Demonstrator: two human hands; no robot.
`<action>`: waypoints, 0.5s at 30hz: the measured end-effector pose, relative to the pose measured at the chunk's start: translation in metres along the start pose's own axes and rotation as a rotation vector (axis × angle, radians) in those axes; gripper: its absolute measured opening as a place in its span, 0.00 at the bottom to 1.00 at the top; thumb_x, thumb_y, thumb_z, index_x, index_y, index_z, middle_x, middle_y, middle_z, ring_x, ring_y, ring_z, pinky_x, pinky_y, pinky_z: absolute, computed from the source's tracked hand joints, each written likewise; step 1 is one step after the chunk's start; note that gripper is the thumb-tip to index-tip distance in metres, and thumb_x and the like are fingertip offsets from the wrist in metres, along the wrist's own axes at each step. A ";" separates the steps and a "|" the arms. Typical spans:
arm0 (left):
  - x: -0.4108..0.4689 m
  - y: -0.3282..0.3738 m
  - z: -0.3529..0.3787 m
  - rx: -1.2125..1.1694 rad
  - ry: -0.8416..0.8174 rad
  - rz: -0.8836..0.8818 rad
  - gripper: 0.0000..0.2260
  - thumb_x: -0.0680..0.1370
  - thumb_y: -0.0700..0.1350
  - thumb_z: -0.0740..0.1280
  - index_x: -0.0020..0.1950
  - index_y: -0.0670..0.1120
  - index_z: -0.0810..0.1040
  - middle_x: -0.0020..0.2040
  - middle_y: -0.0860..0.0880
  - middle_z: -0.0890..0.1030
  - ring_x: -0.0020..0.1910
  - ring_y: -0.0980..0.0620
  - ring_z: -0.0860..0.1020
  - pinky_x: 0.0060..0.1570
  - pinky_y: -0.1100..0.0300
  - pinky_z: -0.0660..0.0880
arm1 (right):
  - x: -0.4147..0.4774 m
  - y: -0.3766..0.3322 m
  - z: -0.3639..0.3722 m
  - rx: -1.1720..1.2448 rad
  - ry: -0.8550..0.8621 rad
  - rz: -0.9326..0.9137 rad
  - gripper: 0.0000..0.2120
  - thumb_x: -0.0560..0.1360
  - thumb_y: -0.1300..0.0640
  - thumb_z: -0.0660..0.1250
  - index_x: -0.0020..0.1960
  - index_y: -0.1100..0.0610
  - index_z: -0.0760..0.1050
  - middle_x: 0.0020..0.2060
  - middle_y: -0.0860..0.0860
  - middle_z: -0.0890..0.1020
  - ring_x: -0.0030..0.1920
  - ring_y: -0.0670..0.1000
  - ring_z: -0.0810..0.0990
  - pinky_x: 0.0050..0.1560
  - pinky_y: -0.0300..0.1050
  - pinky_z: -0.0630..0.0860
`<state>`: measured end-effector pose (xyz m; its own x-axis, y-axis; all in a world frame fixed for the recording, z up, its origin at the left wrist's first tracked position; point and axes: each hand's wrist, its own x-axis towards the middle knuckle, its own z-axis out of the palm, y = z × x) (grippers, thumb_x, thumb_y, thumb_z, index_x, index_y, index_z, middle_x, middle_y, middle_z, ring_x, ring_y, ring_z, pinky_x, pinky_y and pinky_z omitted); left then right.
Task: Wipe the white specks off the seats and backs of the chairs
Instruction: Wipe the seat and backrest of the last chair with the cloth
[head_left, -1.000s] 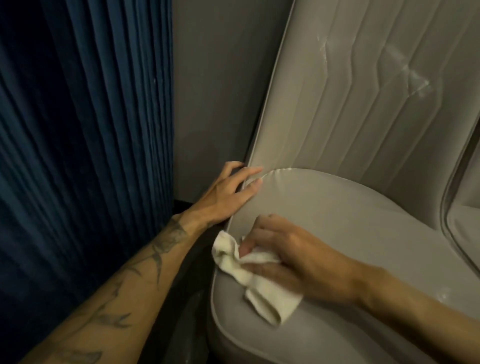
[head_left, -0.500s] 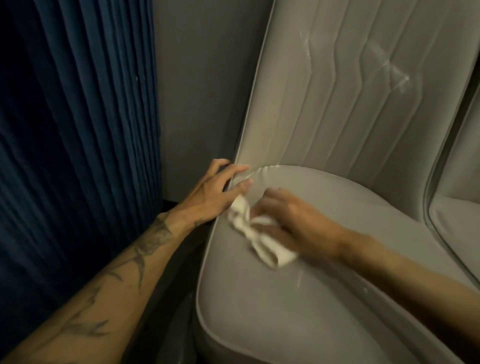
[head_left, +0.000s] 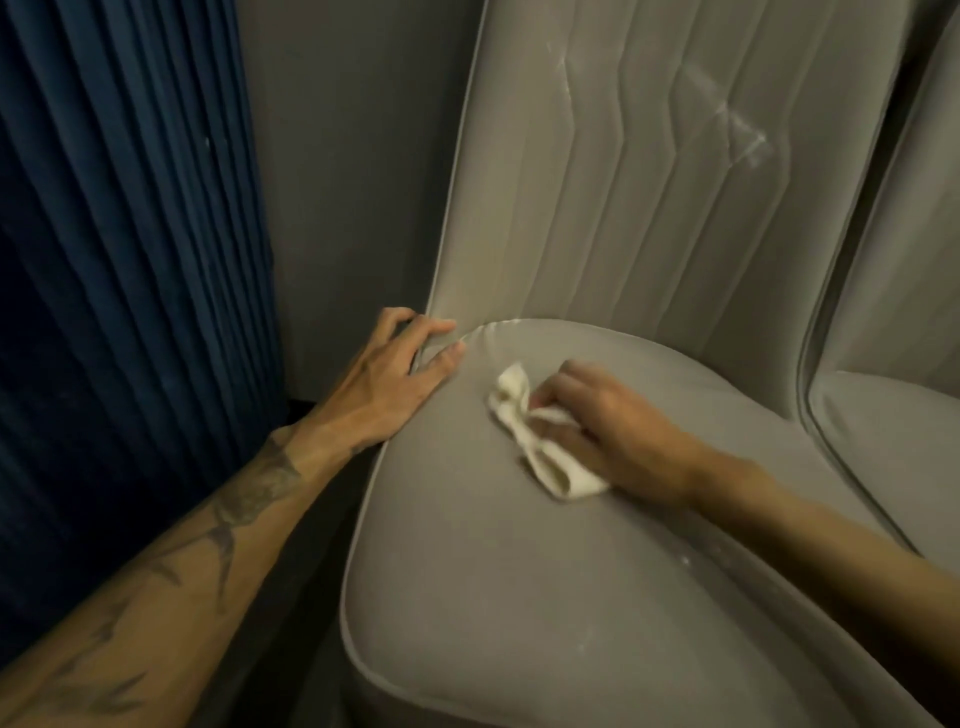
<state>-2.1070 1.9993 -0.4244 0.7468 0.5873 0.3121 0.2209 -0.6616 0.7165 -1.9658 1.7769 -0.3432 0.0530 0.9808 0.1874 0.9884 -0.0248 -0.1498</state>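
Note:
A grey padded chair fills the view; its seat (head_left: 519, 597) is in front of me and its ribbed back (head_left: 649, 182) rises behind. My right hand (head_left: 613, 431) holds a crumpled white cloth (head_left: 540, 441) and presses it onto the rear middle of the seat. My left hand (head_left: 384, 379) rests with spread fingers on the seat's rear left corner, fingertips at the joint with the back. White smears (head_left: 743, 135) mark the upper right of the back, with a fainter streak (head_left: 563, 67) further left. Small white specks (head_left: 685, 561) lie on the seat near my right forearm.
A second grey chair (head_left: 893, 441) stands tight against the right side. A dark blue pleated curtain (head_left: 119, 260) hangs on the left, and a grey wall (head_left: 353, 182) runs behind the narrow dark gap beside the chair.
My right hand has carried the cloth from the seat's left front edge back and then right toward the middle. The left hand has stayed on the rear corner.

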 end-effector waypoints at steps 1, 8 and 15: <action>0.000 0.000 0.000 0.004 0.003 -0.001 0.25 0.79 0.70 0.57 0.72 0.60 0.72 0.66 0.59 0.63 0.64 0.55 0.73 0.65 0.57 0.67 | 0.005 0.009 -0.001 -0.023 0.003 0.100 0.13 0.82 0.51 0.62 0.59 0.58 0.76 0.54 0.55 0.76 0.57 0.57 0.75 0.61 0.50 0.70; 0.000 0.000 -0.001 0.004 0.003 -0.002 0.25 0.79 0.70 0.57 0.72 0.60 0.72 0.66 0.57 0.64 0.63 0.54 0.73 0.63 0.57 0.68 | -0.060 -0.057 0.014 0.203 -0.093 -0.268 0.09 0.84 0.44 0.57 0.59 0.46 0.71 0.53 0.43 0.72 0.53 0.46 0.72 0.57 0.41 0.70; -0.004 0.009 -0.003 0.018 -0.008 -0.016 0.22 0.82 0.63 0.60 0.73 0.56 0.73 0.68 0.54 0.64 0.64 0.53 0.72 0.64 0.59 0.65 | -0.013 0.036 -0.010 -0.089 -0.027 0.175 0.14 0.82 0.51 0.61 0.60 0.59 0.76 0.56 0.56 0.76 0.58 0.58 0.75 0.61 0.51 0.70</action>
<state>-2.1098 1.9926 -0.4174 0.7480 0.5941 0.2960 0.2440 -0.6609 0.7097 -1.9290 1.7613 -0.3409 0.2224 0.9649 0.1394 0.9732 -0.2112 -0.0910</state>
